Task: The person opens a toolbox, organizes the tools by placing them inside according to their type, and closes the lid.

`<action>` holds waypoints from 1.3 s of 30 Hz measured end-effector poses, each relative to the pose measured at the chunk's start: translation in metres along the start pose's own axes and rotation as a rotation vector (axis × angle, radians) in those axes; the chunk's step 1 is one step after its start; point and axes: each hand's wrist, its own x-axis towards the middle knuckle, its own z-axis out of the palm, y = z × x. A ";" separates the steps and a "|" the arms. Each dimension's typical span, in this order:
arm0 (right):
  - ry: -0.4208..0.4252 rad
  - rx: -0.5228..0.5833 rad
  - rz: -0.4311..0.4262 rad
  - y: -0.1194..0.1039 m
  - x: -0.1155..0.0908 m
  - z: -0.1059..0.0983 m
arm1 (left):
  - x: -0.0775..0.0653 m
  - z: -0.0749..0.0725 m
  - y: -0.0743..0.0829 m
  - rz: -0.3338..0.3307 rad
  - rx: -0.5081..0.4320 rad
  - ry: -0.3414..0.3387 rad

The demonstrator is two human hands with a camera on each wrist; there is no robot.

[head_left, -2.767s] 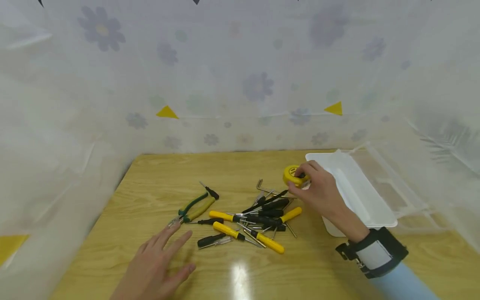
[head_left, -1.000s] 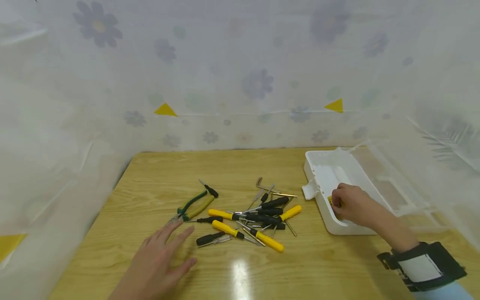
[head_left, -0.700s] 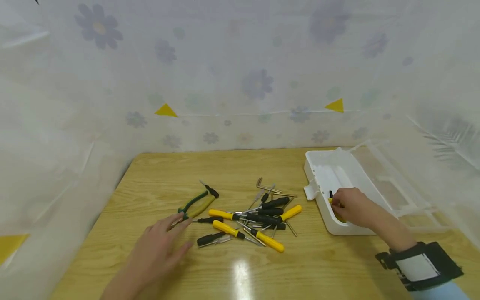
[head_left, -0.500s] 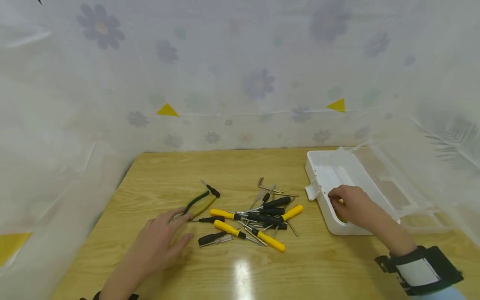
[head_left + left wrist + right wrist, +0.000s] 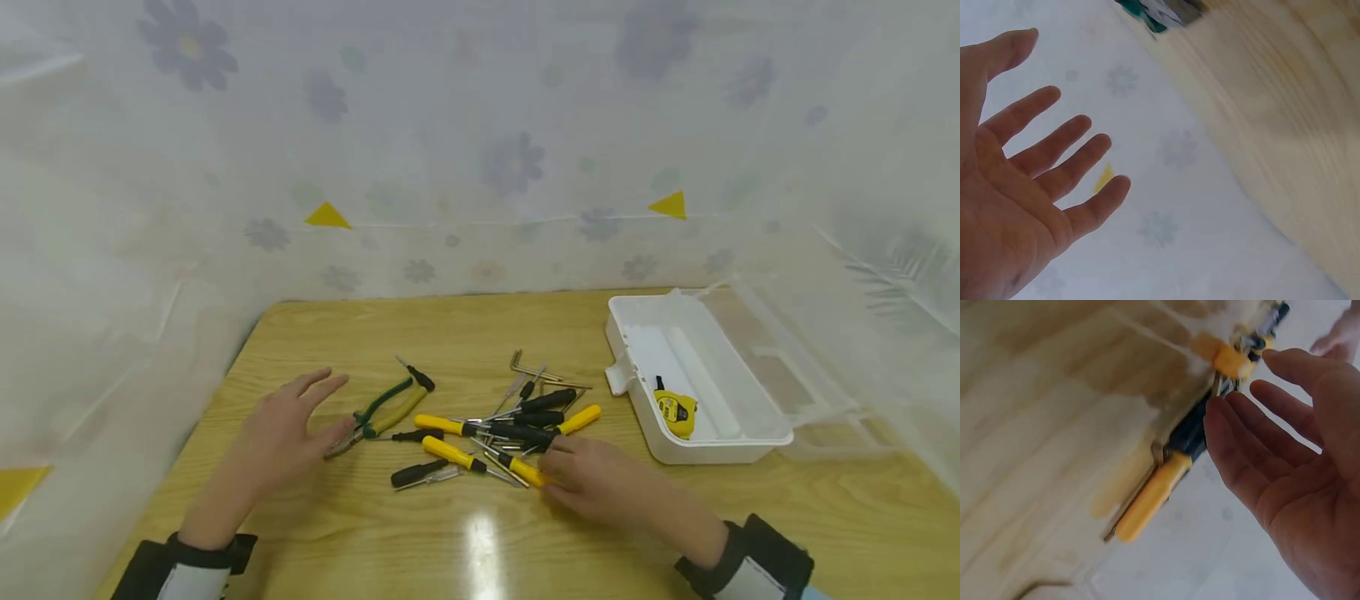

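My left hand (image 5: 277,437) hovers with fingers spread beside green-and-yellow pliers (image 5: 386,412); its thumb overlaps the pliers' jaws in the head view. In the left wrist view the palm and all fingers are bare of any object. My right hand (image 5: 600,483) is at the near side of a tool pile, fingertips right by the yellow handle of a screwdriver (image 5: 527,472). The right wrist view shows these fingers loosely bent, thumb apart, with another yellow-and-black screwdriver (image 5: 1154,497) beyond them. A yellow tape measure (image 5: 677,414) sits inside the white box (image 5: 705,452).
Black-handled screwdrivers (image 5: 547,402) and yellow ones (image 5: 442,425) lie crossed in the pile. Brass-coloured hex keys (image 5: 534,368) are behind it. The box's clear lid (image 5: 810,375) is folded open to the right. A flowered white sheet (image 5: 480,167) encloses the wooden table (image 5: 360,333).
My right hand put the tape measure into the box, let go and swung left to the screwdrivers. My left hand shifted left and back from the pliers, its fingers spreading.
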 end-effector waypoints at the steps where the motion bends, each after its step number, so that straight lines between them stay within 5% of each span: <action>1: -0.043 0.014 0.011 -0.004 0.003 0.003 | 0.000 0.000 -0.004 -0.014 -0.003 -0.002; 5: -0.134 0.019 0.054 -0.011 0.009 0.007 | -0.002 0.005 -0.018 -0.049 0.005 -0.013; 8: -0.088 0.021 0.039 -0.010 0.007 0.007 | -0.004 0.009 -0.023 -0.054 0.015 -0.022; 15: 0.307 0.003 -0.114 0.006 -0.008 -0.004 | -0.006 0.012 -0.024 -0.045 0.026 -0.011; 19: 0.504 -0.061 -0.134 0.019 -0.017 -0.017 | -0.007 0.012 -0.023 -0.005 0.015 0.033; 26: 0.755 -0.220 0.018 0.048 -0.046 -0.036 | -0.013 0.017 -0.008 0.115 -0.031 0.064; 35: 0.925 -0.275 0.332 0.081 -0.093 -0.061 | -0.019 0.022 0.021 0.187 -0.063 0.032; 39: 0.935 -0.295 0.426 0.098 -0.112 -0.071 | -0.020 0.023 0.036 0.229 -0.049 0.023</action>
